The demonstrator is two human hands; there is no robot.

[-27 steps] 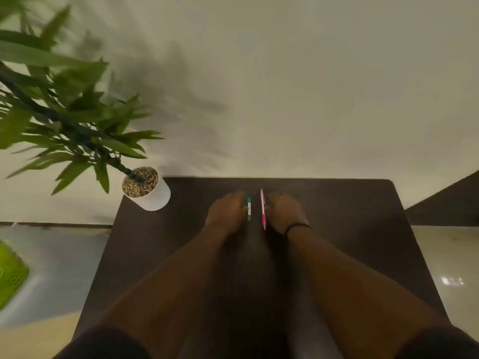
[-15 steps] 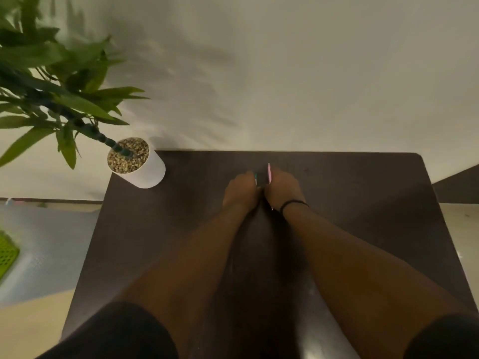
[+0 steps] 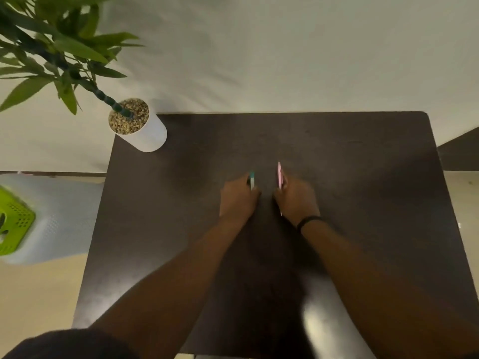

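Both my hands are over the middle of a dark brown table (image 3: 363, 177). My left hand (image 3: 238, 198) holds a short teal and white pen-like piece (image 3: 252, 180), most of it hidden in the fist. My right hand (image 3: 296, 199) grips a pink pen (image 3: 279, 174) that points away from me, its lower tip showing below the palm. A black band is on my right wrist. A narrow gap separates the two hands.
A white pot (image 3: 141, 130) filled with pebbles holds a leafy green plant (image 3: 57, 53) at the table's far left corner. A pale wall runs behind the table. A green perforated basket (image 3: 13, 221) sits on a light mat on the floor to the left.
My hands were pressed together half a second ago and have now pulled apart, the teal piece with the left and the pink pen with the right. The camera has tilted, shifting the table lower.
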